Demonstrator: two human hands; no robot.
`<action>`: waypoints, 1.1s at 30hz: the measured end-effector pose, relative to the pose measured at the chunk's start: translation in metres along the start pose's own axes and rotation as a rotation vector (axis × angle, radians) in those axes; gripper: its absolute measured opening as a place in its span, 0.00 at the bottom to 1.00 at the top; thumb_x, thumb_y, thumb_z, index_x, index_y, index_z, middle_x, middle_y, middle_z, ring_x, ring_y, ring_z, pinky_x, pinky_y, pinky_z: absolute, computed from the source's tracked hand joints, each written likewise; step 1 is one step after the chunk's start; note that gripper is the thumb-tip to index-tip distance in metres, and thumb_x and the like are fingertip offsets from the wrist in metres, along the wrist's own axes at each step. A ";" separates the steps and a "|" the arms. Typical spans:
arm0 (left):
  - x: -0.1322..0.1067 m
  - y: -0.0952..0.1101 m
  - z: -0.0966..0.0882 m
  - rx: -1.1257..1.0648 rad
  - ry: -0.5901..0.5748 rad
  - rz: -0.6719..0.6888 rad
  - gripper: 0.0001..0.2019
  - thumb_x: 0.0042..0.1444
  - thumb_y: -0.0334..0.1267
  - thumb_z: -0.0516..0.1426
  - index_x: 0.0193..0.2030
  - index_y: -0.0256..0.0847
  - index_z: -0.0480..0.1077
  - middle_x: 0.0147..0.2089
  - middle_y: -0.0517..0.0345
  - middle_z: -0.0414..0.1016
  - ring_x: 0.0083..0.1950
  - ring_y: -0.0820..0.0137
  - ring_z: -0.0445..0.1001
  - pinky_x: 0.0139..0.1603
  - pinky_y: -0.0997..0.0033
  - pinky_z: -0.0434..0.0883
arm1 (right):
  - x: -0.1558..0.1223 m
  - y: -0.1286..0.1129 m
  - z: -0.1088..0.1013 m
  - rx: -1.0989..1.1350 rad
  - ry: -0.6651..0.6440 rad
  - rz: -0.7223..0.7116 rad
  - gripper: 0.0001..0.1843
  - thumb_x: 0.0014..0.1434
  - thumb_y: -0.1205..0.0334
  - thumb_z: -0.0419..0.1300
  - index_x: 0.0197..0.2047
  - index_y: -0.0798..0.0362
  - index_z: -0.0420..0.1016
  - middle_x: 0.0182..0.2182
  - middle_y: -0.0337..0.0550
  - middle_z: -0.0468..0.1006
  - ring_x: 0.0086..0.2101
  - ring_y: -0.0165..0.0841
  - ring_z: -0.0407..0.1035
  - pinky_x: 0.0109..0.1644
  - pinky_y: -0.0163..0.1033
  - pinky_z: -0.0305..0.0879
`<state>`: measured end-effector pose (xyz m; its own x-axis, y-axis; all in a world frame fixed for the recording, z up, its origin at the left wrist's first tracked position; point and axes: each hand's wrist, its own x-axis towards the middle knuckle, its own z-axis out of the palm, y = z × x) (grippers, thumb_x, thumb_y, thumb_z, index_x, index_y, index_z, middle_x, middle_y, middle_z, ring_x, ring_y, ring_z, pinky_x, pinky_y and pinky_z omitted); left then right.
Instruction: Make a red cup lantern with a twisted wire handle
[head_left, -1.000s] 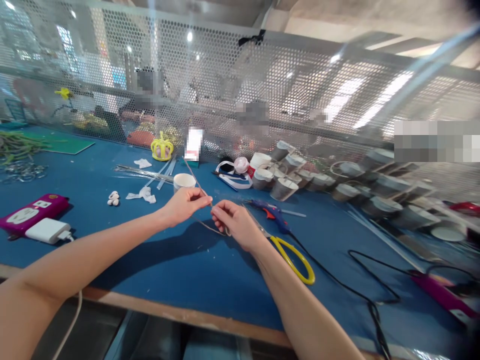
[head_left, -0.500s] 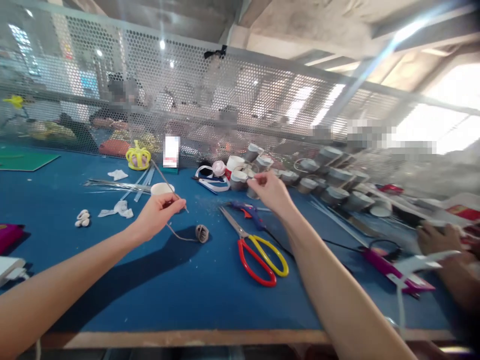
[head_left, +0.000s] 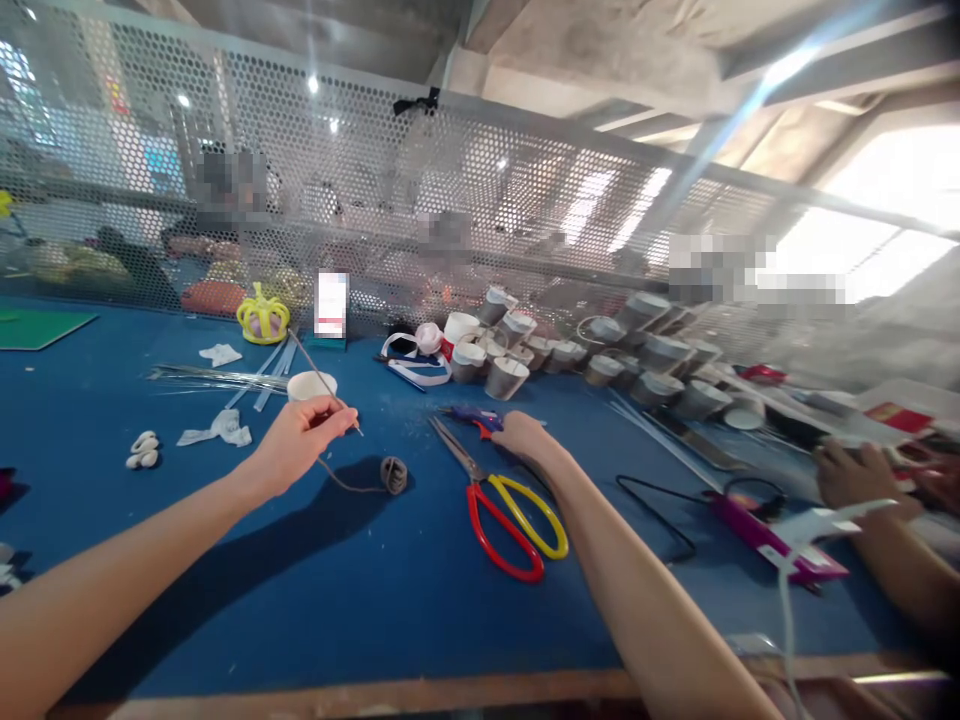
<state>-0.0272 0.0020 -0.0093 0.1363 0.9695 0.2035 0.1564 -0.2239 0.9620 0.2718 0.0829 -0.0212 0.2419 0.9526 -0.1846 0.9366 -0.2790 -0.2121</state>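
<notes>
My left hand pinches a thin brown stem or cord above the blue table. A loose brown strand runs from below the hand to a small coil of cord on the tabletop. Just behind those fingers is a white cup-like piece, partly covered. My right hand is closed around the handle of a blue hot glue gun with an orange trigger; the gun lies on the table, nozzle to the left. Scissors with red and yellow handles lie open-bladed or nearly so, in front of the gun.
Several grey-and-white pots are piled behind and to the right. A yellow crown-shaped piece and a lit phone stand by the mesh screen. A magenta box with cables lies right, near another person's hand.
My right hand has come down from beside the pots and taken hold of the glue gun handle. The left hand keeps its pinch on the stem. The view has shifted slightly.
</notes>
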 end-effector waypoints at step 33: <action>0.005 -0.004 0.000 0.188 -0.006 0.089 0.13 0.51 0.42 0.52 0.22 0.35 0.65 0.22 0.62 0.63 0.24 0.78 0.58 0.25 0.77 0.57 | -0.134 -0.060 0.014 0.627 -0.043 -0.443 0.17 0.46 0.54 0.58 0.12 0.51 0.62 0.09 0.36 0.66 0.12 0.28 0.63 0.18 0.32 0.63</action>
<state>-0.0274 0.0075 -0.0125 0.1637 0.9445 0.2847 0.3229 -0.3240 0.8893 0.1797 -0.0299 0.0030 -0.1444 0.9895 0.0102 0.6215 0.0987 -0.7772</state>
